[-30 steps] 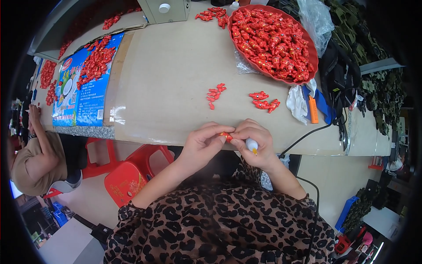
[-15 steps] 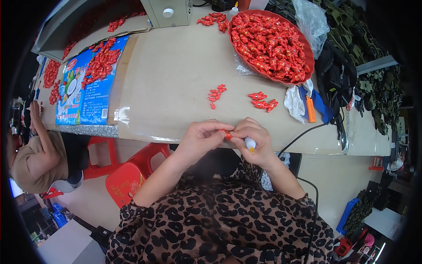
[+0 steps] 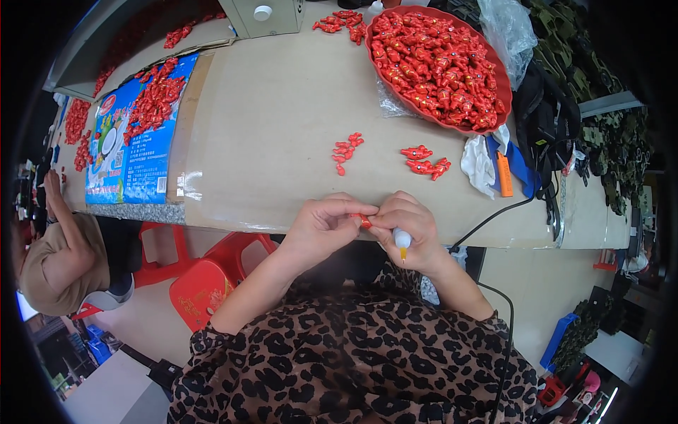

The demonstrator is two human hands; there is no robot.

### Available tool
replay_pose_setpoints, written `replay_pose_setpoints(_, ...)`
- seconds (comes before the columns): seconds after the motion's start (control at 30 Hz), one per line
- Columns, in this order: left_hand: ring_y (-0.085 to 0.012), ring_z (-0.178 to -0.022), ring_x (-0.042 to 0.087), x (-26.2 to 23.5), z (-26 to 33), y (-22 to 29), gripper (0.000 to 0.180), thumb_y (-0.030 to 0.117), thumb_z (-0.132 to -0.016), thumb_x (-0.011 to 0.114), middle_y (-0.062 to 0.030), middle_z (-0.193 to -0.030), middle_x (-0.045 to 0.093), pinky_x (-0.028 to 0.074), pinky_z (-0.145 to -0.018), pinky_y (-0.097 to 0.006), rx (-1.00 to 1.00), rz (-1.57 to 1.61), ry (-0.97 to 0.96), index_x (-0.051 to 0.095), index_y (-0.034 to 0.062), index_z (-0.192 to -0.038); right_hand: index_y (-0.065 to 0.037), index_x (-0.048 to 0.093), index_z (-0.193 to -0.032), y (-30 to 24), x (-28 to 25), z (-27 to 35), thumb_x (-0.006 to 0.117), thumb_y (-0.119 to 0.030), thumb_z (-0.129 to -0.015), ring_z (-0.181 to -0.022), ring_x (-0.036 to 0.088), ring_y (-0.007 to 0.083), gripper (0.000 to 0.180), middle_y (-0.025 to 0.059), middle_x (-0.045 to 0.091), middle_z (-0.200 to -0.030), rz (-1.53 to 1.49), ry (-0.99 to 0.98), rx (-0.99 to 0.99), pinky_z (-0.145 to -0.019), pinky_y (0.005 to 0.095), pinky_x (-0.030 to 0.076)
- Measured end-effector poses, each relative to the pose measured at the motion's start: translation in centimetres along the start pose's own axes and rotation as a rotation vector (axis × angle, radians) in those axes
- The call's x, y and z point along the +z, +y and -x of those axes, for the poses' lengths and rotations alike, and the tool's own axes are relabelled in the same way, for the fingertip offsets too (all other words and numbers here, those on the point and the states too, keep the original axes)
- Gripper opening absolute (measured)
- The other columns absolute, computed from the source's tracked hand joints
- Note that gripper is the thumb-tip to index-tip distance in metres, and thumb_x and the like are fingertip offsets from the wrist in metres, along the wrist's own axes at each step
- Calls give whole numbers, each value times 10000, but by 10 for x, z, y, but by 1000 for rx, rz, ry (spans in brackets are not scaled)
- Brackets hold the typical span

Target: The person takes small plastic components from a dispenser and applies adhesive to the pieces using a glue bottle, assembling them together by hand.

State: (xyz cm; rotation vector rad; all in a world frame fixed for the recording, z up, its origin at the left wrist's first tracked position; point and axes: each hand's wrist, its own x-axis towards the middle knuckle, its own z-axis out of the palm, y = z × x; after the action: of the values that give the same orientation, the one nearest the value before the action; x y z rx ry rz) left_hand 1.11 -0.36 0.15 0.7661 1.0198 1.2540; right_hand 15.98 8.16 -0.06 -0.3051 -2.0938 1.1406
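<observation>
Both hands meet at the near edge of the tan table point(image 3: 268, 141). My left hand point(image 3: 325, 226) and my right hand point(image 3: 411, 230) pinch one small red toy piece point(image 3: 365, 221) between their fingertips. A small white glue bottle with a yellow tip point(image 3: 402, 242) is also gripped in my right hand, pointing down toward me. Two little groups of the same red pieces lie just beyond the hands: one group point(image 3: 346, 150) in the middle, another group point(image 3: 424, 161) to its right.
A big red tray point(image 3: 503, 85) heaped with red pieces stands at the back right. A white cloth point(image 3: 478, 162), an orange tool point(image 3: 503, 174), a blue sheet point(image 3: 134, 134) with more pieces, red stools point(image 3: 205, 275) and another person point(image 3: 60, 254) at left surround the table.
The hands have stayed together at the table edge, still pinching the red piece. The view has shifted slightly; nothing else has visibly moved.
</observation>
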Motion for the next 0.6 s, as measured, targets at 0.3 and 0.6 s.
replay_pose_setpoints(0.3, -60, -745, 509, 0, 1, 0, 216, -44, -782, 452, -27, -858, 521, 437, -682, -190, -1, 17, 0, 582, -9, -952, -16, 540, -708, -1, 0, 0, 595, 29, -632, -570, 475, 201, 104, 70, 527, -629, 8, -8, -10, -533, 278, 376)
replay_pose_setpoints(0.6, -73, -643, 493, 0, 0, -1, 236, -56, -768, 439, -49, -843, 529, 386, -547, -171, -55, 38, 32, 583, -18, -951, -19, 540, -706, -2, 0, 1, 600, 27, -633, -578, 478, 195, 105, 68, 528, -636, 15, -1, 17, -537, 274, 377)
